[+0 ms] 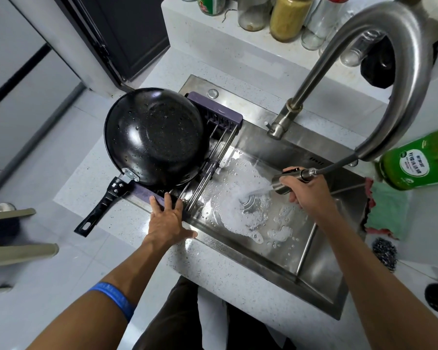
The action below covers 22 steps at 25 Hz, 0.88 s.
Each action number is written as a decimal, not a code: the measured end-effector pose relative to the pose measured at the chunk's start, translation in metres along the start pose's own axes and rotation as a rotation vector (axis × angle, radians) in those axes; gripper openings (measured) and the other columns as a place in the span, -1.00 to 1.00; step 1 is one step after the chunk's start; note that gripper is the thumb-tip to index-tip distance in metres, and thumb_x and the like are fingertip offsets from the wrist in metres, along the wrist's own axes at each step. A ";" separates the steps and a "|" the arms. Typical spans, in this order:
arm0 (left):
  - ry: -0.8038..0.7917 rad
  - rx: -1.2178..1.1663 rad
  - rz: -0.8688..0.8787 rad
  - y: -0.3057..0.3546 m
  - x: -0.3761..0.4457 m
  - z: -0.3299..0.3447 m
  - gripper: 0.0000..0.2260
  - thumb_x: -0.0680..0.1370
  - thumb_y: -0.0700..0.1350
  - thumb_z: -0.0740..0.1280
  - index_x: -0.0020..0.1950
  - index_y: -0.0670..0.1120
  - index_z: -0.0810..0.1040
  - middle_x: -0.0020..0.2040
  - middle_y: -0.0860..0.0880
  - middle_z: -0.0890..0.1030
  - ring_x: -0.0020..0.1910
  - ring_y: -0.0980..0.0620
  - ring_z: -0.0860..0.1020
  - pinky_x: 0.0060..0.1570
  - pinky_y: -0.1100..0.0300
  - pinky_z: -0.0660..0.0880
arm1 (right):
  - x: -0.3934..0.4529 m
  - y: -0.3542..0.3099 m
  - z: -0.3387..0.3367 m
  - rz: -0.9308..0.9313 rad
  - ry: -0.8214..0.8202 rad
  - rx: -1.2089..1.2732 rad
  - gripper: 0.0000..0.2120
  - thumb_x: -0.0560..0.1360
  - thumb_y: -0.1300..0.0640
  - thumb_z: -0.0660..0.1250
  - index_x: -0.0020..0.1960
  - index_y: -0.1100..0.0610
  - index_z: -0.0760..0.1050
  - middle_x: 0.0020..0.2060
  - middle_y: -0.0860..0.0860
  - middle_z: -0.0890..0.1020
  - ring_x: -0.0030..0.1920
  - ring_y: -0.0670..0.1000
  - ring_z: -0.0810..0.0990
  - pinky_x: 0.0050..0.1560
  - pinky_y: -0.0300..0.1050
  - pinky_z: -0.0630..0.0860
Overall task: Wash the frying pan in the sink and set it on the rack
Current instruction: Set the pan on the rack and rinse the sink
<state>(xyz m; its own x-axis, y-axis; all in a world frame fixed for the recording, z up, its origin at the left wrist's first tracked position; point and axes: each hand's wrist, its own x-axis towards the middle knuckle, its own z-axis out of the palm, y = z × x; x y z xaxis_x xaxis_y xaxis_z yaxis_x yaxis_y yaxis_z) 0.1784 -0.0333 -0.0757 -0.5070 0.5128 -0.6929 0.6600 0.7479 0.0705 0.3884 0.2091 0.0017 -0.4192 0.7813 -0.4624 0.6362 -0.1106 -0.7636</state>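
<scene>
The black frying pan rests wet and upright on the purple-ended rack across the left of the steel sink, its handle pointing toward me over the counter. My left hand lies flat with fingers spread on the near rack end and sink rim. My right hand grips the pull-out spray head, which sprays water at the foamy drain.
The tall faucet arch rises over the sink's right. A green detergent bottle, a green cloth and a dark scourer sit on the right counter. Jars and bottles line the back ledge.
</scene>
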 end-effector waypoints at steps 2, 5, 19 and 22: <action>0.001 -0.001 0.005 0.001 0.000 0.001 0.00 0.36 0.32 0.43 0.59 -0.02 -0.04 0.59 -0.12 -0.19 0.48 -0.40 -0.30 0.42 -0.20 0.20 | 0.000 -0.001 -0.001 -0.003 0.000 0.020 -0.95 0.54 0.15 0.41 -0.07 0.14 0.60 -0.49 -0.09 0.62 -0.51 -0.20 0.54 -0.51 -0.39 0.39; 0.007 -0.016 0.001 0.001 -0.001 0.001 -0.01 0.37 0.31 0.43 0.59 -0.03 -0.03 0.59 -0.12 -0.19 0.47 -0.40 -0.31 0.43 -0.20 0.18 | 0.003 -0.001 -0.005 0.022 0.024 -0.008 -0.91 0.53 0.16 0.41 -0.03 0.19 0.60 -0.41 -0.04 0.61 -0.53 -0.23 0.54 -0.51 -0.40 0.39; -0.008 -0.016 -0.008 0.000 -0.001 0.000 0.00 0.37 0.31 0.43 0.60 -0.02 -0.05 0.59 -0.11 -0.22 0.47 -0.38 -0.34 0.44 -0.22 0.14 | 0.002 0.004 -0.006 0.034 0.045 -0.012 -0.85 0.45 0.07 0.45 -0.17 0.16 0.64 -0.39 0.08 0.67 -0.39 -0.02 0.58 -0.30 -0.07 0.51; -0.006 -0.018 -0.009 0.001 -0.001 0.000 -0.02 0.37 0.30 0.44 0.58 -0.02 -0.01 0.59 -0.11 -0.20 0.47 -0.40 -0.31 0.43 -0.20 0.19 | -0.006 0.004 -0.003 0.061 0.003 -0.012 -0.81 0.45 0.10 0.47 -0.23 0.22 0.63 -0.51 -0.01 0.62 -0.50 -0.07 0.51 -0.36 -0.14 0.44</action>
<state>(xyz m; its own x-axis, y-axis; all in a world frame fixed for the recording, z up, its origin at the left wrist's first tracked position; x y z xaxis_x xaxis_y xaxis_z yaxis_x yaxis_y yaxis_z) 0.1795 -0.0324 -0.0751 -0.5095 0.5030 -0.6982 0.6449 0.7604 0.0772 0.3953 0.2062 0.0028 -0.3771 0.7752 -0.5068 0.6684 -0.1510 -0.7283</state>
